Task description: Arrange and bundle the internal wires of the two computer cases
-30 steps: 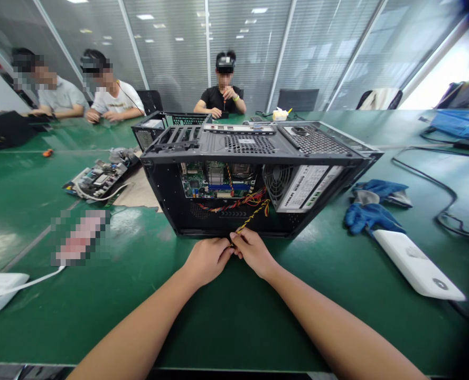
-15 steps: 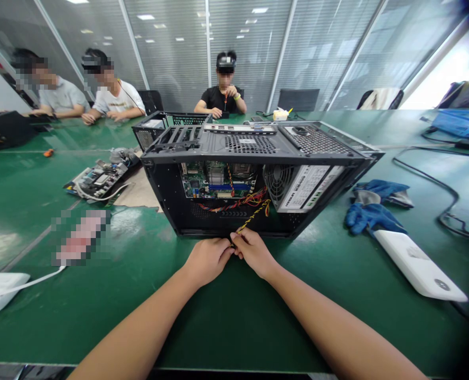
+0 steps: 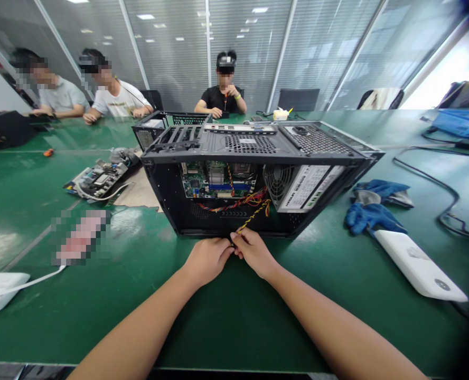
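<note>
A black computer case (image 3: 214, 143) stands open toward me, with a green motherboard (image 3: 197, 186), a power supply (image 3: 311, 187) and bundled red and orange wires (image 3: 238, 203) inside. From the power supply a twisted yellow and black cable (image 3: 252, 217) runs out over the case's lower edge. My right hand (image 3: 256, 253) pinches this cable just in front of the case. Close against it, my left hand (image 3: 208, 258) is closed on the cable's end. The fingers hide whatever is at that end.
Left of the case lies a loose circuit board (image 3: 103, 177) on cardboard (image 3: 139, 192). Blue gloves (image 3: 377, 208) and a white power bank (image 3: 419, 264) lie to the right, near a black cable (image 3: 452, 192). Co-workers sit across the green table (image 3: 234, 327).
My hands, the cable and the case look unchanged. Across the table, the co-worker in the white shirt has shifted slightly, one arm moving to the right.
</note>
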Demonstrator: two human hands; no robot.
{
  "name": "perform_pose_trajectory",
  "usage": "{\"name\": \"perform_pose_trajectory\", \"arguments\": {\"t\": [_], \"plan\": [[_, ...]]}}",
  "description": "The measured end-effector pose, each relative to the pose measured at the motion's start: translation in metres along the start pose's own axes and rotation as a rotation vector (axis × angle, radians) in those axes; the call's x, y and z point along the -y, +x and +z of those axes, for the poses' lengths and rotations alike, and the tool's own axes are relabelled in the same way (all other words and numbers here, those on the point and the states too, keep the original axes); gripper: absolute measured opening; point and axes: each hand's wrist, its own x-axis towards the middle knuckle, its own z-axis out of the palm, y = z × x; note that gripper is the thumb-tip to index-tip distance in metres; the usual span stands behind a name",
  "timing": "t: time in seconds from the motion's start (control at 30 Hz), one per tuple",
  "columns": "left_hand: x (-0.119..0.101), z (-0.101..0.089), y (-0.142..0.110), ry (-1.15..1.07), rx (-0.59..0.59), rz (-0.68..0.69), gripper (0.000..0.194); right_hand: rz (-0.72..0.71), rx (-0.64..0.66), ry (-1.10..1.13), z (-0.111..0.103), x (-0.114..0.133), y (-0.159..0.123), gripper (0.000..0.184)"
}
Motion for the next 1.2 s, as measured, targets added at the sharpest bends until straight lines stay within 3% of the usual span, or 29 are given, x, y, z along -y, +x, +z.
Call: {"name": "perform_pose_trajectory", "arguments": {"t": [0.47,0.97,1.2], "plan": [[0.0006,-0.0005,0.0007,0.093,0.006,-0.013,0.026,0.01,-0.003,-0.003,0.0004,-0.0009,-0.0005,0.03],[0.0003,0.0025,-0.0014,-0.058,-0.151,-0.038,0.009,0.001,-0.007,-0.002,0.0007,-0.0002,-0.0006,0.031],[0.0023,0.0029,-0.0013,-0.03,-0.186,-0.001,0.014,-0.007,-0.006,-0.003,0.0004,0.0028,-0.0007,0.031]]}}
